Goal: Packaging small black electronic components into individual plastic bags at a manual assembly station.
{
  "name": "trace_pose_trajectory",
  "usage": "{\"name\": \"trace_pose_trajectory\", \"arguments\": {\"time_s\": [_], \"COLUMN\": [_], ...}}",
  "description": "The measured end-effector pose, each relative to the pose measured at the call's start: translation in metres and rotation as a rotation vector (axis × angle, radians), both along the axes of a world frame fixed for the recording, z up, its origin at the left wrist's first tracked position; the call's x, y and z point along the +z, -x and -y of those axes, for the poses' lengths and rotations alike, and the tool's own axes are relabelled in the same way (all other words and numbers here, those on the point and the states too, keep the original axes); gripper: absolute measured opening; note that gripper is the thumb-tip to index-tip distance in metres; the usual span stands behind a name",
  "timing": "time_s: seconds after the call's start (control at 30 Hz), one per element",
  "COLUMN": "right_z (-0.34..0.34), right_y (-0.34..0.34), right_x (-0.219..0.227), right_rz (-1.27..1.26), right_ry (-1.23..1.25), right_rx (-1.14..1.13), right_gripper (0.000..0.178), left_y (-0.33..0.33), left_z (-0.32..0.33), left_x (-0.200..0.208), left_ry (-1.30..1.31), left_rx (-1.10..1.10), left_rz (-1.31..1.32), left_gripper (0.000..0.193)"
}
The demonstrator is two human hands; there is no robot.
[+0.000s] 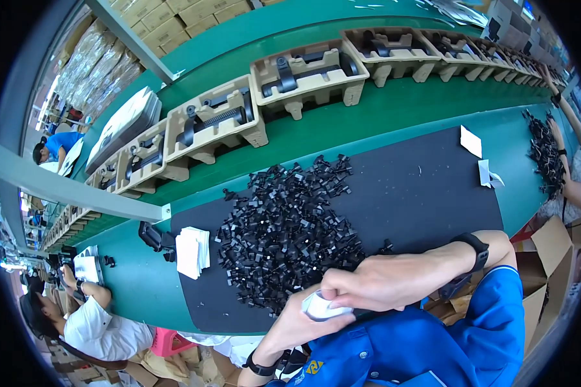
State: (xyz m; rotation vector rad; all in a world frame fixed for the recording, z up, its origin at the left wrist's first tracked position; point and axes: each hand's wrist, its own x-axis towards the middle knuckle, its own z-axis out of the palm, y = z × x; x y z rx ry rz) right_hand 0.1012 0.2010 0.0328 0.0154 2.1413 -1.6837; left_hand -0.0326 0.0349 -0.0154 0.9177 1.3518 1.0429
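My left hand [298,327] is wrapped round a small white piece [319,306] that looks like a curled paper or roll; its exact kind I cannot make out. From the right, my right hand [377,284] comes over it, with thumb and finger pinched at its top. Both hands are close together at the front edge of the bench. Just beyond them lies a big heap of small black plastic clip-like parts [290,226], spread on a dark mat [407,187].
Left of the heap lies a stack of white papers [192,253], with a black part [155,238] near it. Moulded trays [306,71] holding black items line the green conveyor behind. A metal post [77,187] stands left. Co-workers sit at both sides; an open carton [549,264] stands right.
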Motion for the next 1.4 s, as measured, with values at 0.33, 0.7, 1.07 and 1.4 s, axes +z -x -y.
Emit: {"name": "trace_pose_trajectory", "arguments": {"time_s": [0.33, 0.7, 1.07, 1.4], "right_z": [-0.021, -0.12, -0.023, 0.005], "right_y": [-0.002, 0.001, -0.031, -0.035], "right_x": [-0.047, -0.131, -0.008, 0.002], "right_rz": [-0.484, -0.533, -1.054, -0.805], "right_ry": [-0.269, -0.981, -0.533, -1.008], "right_rx": [0.002, -0.34, -0.411, -0.158], "right_gripper": [0.024, 0.03, 0.023, 0.028], "left_y": [0.016, 0.024, 0.002, -0.008], "left_z": [-0.038, -0.03, -0.034, -0.031], "left_x": [-0.014, -0.002, 0.007, 0.011], "left_ry": [0.177, -0.017, -0.146, -0.221], "left_rx": [-0.06, 0.173, 0.148, 0.069], "left_rz": [0.02, -0.263, -0.418, -0.51], "left_gripper": [0.025, 0.025, 0.026, 0.036]}}
